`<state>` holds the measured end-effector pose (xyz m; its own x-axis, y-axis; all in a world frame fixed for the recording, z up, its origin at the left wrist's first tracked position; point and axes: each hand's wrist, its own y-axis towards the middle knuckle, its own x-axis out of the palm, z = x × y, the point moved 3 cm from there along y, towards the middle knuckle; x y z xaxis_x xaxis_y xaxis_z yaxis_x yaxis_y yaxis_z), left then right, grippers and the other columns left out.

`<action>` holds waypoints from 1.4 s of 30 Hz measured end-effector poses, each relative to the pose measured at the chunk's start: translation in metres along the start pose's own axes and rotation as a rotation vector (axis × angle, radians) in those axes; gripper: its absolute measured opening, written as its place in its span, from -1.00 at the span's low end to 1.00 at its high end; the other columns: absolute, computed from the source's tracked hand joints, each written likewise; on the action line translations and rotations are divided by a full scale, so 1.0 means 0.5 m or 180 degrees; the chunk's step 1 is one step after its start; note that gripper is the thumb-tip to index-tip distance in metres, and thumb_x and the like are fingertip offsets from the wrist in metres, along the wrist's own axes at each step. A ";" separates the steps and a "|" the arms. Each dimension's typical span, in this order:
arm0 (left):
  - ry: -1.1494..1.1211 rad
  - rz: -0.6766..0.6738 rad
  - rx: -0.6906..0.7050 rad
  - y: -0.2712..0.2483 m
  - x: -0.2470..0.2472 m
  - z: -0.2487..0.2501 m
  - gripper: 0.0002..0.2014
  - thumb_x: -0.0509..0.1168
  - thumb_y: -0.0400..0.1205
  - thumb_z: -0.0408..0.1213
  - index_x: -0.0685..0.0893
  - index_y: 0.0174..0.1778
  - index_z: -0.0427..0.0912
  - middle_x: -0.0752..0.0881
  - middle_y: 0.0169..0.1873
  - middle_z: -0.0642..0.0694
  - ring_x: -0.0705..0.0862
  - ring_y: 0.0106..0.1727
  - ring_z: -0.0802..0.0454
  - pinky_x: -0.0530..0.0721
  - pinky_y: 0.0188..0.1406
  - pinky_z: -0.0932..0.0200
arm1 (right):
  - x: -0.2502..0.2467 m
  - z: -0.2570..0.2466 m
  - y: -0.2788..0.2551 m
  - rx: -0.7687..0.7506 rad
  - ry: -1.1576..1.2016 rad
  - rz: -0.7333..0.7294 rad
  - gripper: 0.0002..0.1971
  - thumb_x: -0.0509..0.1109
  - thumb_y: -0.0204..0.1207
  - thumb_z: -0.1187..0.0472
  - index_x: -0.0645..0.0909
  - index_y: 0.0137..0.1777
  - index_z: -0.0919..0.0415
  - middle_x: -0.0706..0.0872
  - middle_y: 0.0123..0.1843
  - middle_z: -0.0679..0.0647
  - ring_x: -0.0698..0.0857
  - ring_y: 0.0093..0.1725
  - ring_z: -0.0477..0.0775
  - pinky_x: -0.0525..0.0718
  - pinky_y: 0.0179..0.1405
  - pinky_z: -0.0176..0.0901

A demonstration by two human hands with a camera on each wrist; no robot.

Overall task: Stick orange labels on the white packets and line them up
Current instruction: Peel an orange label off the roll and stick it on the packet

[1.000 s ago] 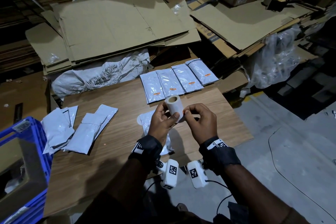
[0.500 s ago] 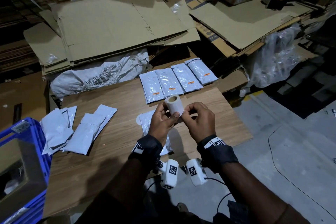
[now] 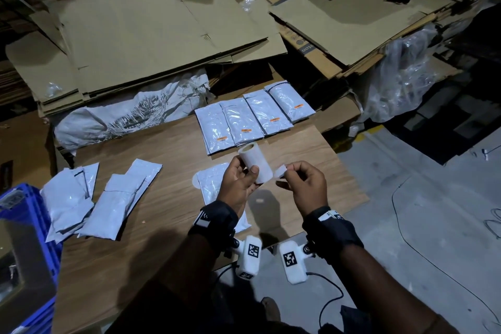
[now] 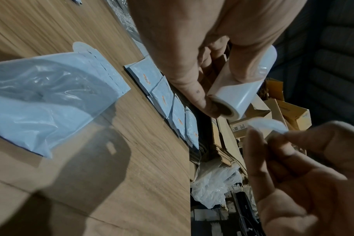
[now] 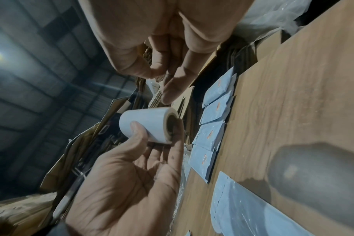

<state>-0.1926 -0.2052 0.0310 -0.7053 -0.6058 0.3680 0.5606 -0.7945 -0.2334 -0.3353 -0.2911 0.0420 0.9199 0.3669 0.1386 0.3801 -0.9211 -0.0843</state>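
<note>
My left hand (image 3: 245, 171) grips a white label roll (image 3: 254, 163) above the wooden table (image 3: 162, 225); thumb and fingers curl round it (image 4: 240, 89). Just right of the roll, my right hand (image 3: 287, 175) pinches a small white loose end of the strip (image 3: 280, 171) between thumb and forefinger (image 4: 267, 126). No orange shows on that piece. Under the hands lies one white packet (image 3: 211, 184). At the table's far edge, several white packets with orange labels (image 3: 244, 122) lie side by side in a row.
A loose pile of white packets (image 3: 95, 198) lies on the table's left part. A blue crate (image 3: 27, 252) stands at the left edge. Flattened cardboard (image 3: 162, 22) and a grey sack (image 3: 130, 114) lie behind the table. Bare floor (image 3: 406, 225) is to the right.
My right hand has drawn the strip's end away from the roll to the right, and the hands are now slightly apart. The roll has tilted a little in my left hand.
</note>
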 end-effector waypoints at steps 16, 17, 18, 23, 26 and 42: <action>0.1659 -0.0533 -0.0233 0.162 0.057 -0.232 -0.47 0.42 0.57 -0.22 0.53 0.47 -0.20 0.69 0.34 -0.22 0.67 0.34 -0.16 0.68 0.33 -0.12 | -0.208 0.042 0.016 0.0042 -0.0801 0.0623 -0.81 0.53 0.59 0.32 0.66 -0.26 0.20 0.74 -0.20 0.15 0.72 -0.13 0.12 0.76 -0.21 -0.03; 0.1772 -0.0624 -0.0244 0.174 0.062 -0.250 -0.46 0.42 0.55 -0.21 0.53 0.47 -0.21 0.68 0.35 -0.22 0.66 0.36 -0.17 0.65 0.36 -0.15 | -0.220 0.048 0.017 0.0031 -0.0868 0.0641 -0.81 0.53 0.59 0.32 0.67 -0.26 0.19 0.75 -0.20 0.13 0.72 -0.12 0.18 0.77 -0.21 0.01; 0.1909 -0.0709 -0.0212 0.183 0.065 -0.261 -0.48 0.43 0.57 -0.27 0.53 0.47 -0.21 0.68 0.36 -0.20 0.65 0.37 -0.15 0.64 0.37 -0.11 | -0.228 0.051 0.017 0.0019 -0.0923 0.0650 -0.80 0.54 0.59 0.31 0.67 -0.26 0.20 0.75 -0.20 0.13 0.73 -0.10 0.23 0.79 -0.22 0.05; 0.2497 -0.0946 0.0151 0.212 0.071 -0.289 -0.51 0.44 0.57 -0.54 0.60 0.41 -0.13 0.71 0.27 -0.04 0.67 0.29 -0.01 0.63 0.23 0.15 | -0.249 0.072 0.021 0.0036 -0.1084 0.0689 -0.79 0.57 0.56 0.14 0.68 -0.23 0.22 0.76 -0.20 0.13 0.73 -0.10 0.26 0.75 -0.14 0.35; 0.2900 -0.1054 0.0304 0.216 0.057 -0.300 -0.51 0.45 0.52 -0.37 0.60 0.33 0.14 0.74 0.21 0.10 0.70 0.25 0.03 0.68 0.27 -0.03 | -0.244 0.083 0.023 0.0069 -0.1062 0.0663 -0.78 0.56 0.52 0.07 0.69 -0.22 0.19 0.77 -0.19 0.13 0.73 -0.09 0.26 0.74 -0.13 0.37; 0.2404 -0.0408 0.0781 0.110 -0.053 -0.135 -0.51 0.33 0.62 -0.53 0.64 0.33 0.15 0.75 0.27 0.09 0.68 0.30 0.18 0.60 0.23 0.28 | -0.131 0.083 0.029 -0.0460 -0.1134 -0.0543 -0.87 0.47 0.60 0.41 0.74 -0.09 0.17 0.81 -0.23 0.07 0.81 -0.20 0.14 0.78 -0.16 0.01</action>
<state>-0.1724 -0.2356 -0.0525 -0.8243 -0.4448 -0.3502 0.4728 -0.8811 0.0062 -0.3861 -0.3233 -0.0090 0.8305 0.5146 -0.2133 0.5358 -0.8427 0.0531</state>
